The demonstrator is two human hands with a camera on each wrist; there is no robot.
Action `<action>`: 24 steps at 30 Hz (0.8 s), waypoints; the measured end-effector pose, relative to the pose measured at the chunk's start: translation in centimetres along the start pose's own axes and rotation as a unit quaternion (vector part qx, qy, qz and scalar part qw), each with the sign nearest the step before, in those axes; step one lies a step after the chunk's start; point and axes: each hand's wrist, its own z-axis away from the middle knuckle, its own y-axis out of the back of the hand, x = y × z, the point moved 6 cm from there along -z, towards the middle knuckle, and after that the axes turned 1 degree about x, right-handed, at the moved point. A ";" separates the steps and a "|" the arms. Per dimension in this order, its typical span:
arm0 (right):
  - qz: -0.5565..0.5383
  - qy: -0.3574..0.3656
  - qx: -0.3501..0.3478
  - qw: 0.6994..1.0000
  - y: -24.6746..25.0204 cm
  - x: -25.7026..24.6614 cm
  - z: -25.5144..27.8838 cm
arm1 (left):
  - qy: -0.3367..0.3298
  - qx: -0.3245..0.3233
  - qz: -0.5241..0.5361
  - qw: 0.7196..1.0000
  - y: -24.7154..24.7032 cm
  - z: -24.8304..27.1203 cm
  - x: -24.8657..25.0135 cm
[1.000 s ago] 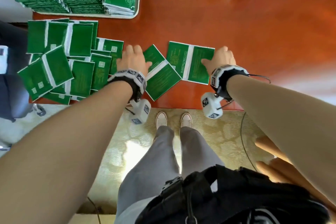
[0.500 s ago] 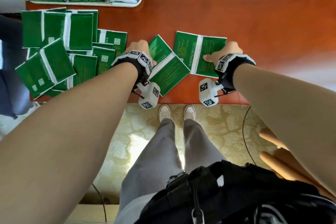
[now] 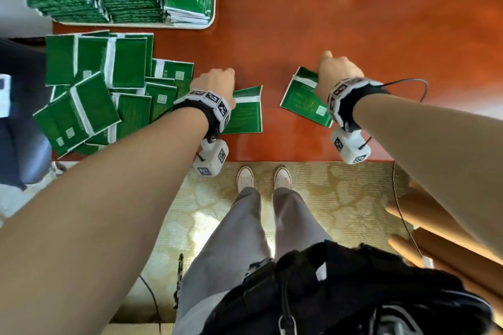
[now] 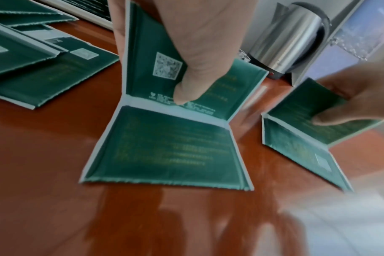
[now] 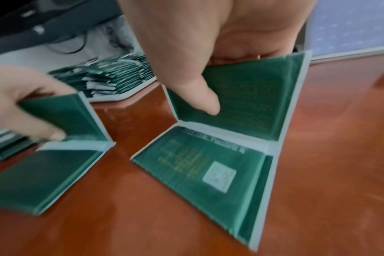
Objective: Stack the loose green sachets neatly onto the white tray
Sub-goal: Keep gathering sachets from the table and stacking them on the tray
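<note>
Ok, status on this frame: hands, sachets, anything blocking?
Left hand and right hand each folding a paired sachet. White tray already stacked. Path to it clear.

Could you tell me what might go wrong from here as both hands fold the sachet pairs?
The left hand and right hand each lift only one half of a joined sachet pair, so the white seam might tear. The tray stacks already lean, so additions could topple them.
</note>
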 end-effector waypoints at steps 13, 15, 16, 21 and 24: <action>0.035 0.119 0.009 0.992 -11.0 -1.2 4.5 | -0.121 0.111 -0.029 0.986 -9.7 5.7 1.4; 0.040 0.133 0.025 0.990 -11.8 -1.0 5.4 | -0.134 0.138 -0.031 0.981 -10.7 6.8 1.8; 0.037 0.139 0.032 0.989 -12.1 -0.9 5.9 | -0.141 0.143 -0.027 0.979 -11.3 7.4 2.0; 0.023 0.141 0.046 0.989 -13.7 -1.1 8.0 | -0.171 0.143 -0.027 0.974 -12.9 8.8 2.7; 0.004 0.134 0.051 0.990 -14.4 -1.2 9.2 | -0.188 0.134 -0.039 0.972 -13.8 9.3 2.7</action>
